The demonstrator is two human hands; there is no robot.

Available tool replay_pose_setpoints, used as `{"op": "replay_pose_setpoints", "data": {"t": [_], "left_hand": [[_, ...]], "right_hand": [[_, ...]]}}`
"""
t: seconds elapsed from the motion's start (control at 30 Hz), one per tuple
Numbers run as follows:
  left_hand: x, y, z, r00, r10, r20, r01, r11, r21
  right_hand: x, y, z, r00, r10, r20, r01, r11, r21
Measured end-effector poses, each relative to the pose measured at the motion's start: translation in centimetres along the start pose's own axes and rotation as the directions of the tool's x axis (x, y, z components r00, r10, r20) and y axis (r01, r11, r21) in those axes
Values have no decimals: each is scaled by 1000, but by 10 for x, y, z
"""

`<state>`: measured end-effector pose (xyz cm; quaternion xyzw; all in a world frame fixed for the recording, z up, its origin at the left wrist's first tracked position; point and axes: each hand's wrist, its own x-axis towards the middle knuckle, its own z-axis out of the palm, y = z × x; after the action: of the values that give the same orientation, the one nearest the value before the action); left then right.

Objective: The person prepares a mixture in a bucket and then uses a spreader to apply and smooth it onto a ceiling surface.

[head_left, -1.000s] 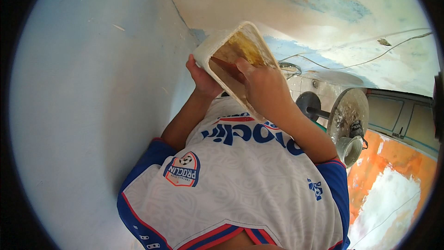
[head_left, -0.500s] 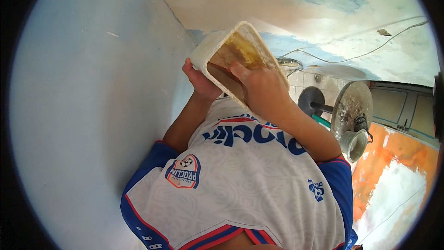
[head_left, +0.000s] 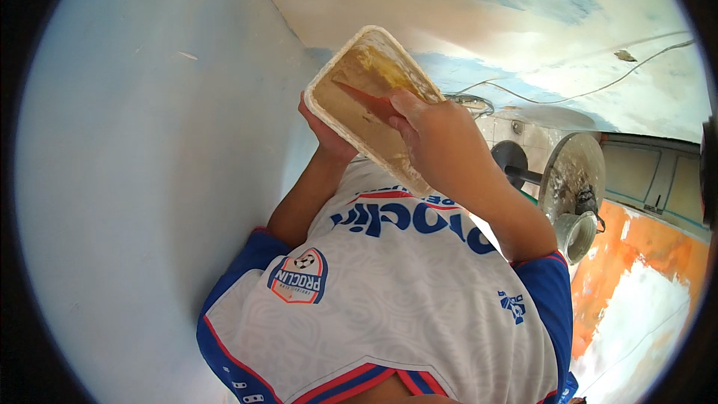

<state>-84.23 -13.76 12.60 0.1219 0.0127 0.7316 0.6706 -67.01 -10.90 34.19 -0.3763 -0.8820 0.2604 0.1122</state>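
A white rectangular plastic tub (head_left: 404, 45) with a crusted rim is tilted so that its inside shows. Smooth beige-brown paste (head_left: 348, 116) coats its inside, with a yellow patch near the far wall. My left hand (head_left: 329, 135) supports the tub from its outer left side; most of the fingers are hidden behind it. My right hand (head_left: 434, 131) reaches over the right rim, its fingers closed on a flat reddish-brown putty scraper (head_left: 370, 101). The scraper's pointed corner touches or hovers just over the paste; which of these I cannot tell.
A pale blue wall (head_left: 134, 179) rises close on my left, and a patchy cream-and-blue wall (head_left: 419, 7) stands ahead. A thin cable (head_left: 568, 99) runs along it. To the right are a round, stained table (head_left: 576, 172), a metal pot (head_left: 574, 236) and a wooden cabinet (head_left: 636, 172).
The tub has tipped so that more of its inside faces me. My right hand has moved slightly right, bringing the scraper's blade into fuller view.
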Motion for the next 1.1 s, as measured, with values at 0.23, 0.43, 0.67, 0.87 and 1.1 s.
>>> {"op": "replay_pose_setpoints", "data": {"t": [0.23,0.43,0.67,0.87,1.1], "left_hand": [[-8,4,16,979,-65,-192,72,997,27],[-8,5,2,987,-34,-155,51,993,108],[-5,7,26,993,-97,65,96,995,8],[0,1,31,993,-52,103,64,991,-118],[-2,-2,5,987,-39,-156,45,998,34]], "right_hand": [[3,1,9,999,5,38,-2,998,-69],[7,0,14,999,-34,25,35,998,-52],[6,4,21,999,-46,-21,45,997,-59],[4,12,23,999,-32,19,33,997,-71],[-5,7,6,996,86,-12,-87,993,-77]]}}
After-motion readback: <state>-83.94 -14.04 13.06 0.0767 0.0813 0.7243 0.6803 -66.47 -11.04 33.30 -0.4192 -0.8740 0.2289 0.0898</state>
